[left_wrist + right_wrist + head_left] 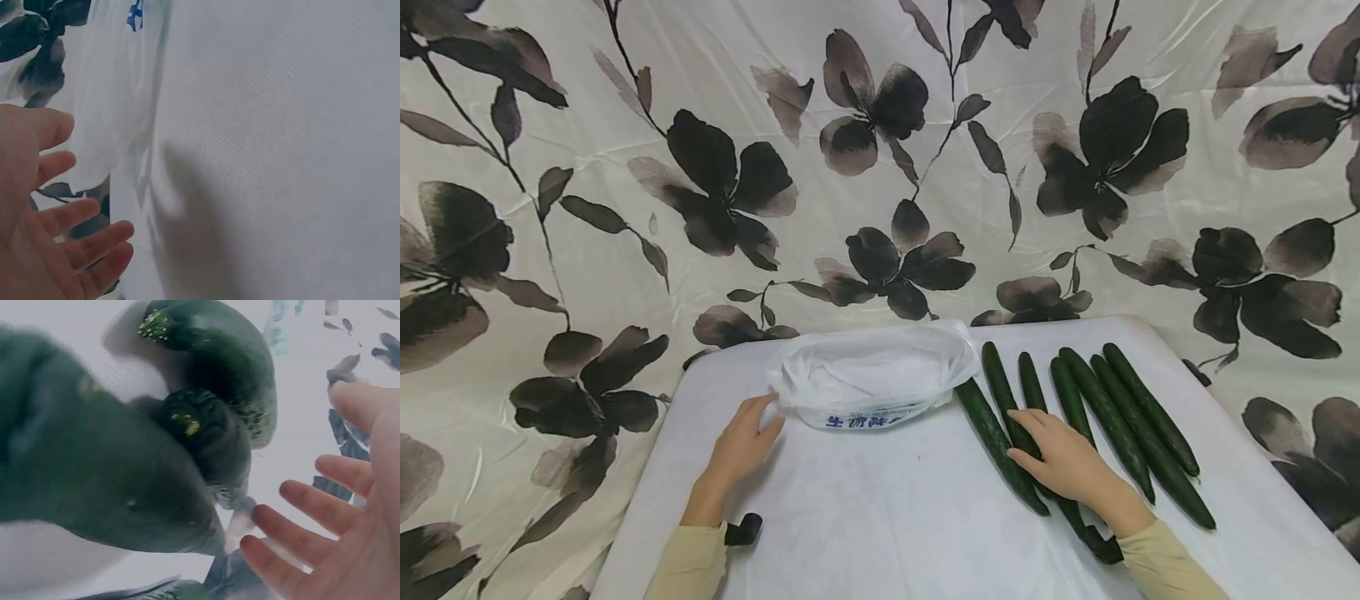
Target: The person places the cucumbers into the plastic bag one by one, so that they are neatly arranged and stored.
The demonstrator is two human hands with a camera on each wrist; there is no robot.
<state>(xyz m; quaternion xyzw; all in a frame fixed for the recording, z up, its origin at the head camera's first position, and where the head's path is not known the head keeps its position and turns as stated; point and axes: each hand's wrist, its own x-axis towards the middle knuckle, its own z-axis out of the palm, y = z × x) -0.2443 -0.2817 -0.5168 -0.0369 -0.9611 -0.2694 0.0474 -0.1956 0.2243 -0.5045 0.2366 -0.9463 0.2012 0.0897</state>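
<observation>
Lying under and around the right hand (1063, 454), a row of cucumbers (1103, 412)

The dark green cucumbers run side by side from the left of the right hand, beneath it and on to its right, their far tips beyond its fingers. That hand grasps nothing, its fingers loosely spread; whether they touch a cucumber I cannot tell. Ahead of it and to its left is a white plastic bag (880, 367), mouth gaping, with blue lettering (865, 421) on the near side. The left hand (743, 442) is at the bag's other end, also released, thumb apart from the fingers, just beside the plastic or against it; which, I cannot tell. Behind that hand come a black device (745, 530) and a pale yellow sleeve (688, 562). Beneath both hands spreads a white cloth (865, 500), and far beyond them hangs floral fabric (820, 200)
</observation>
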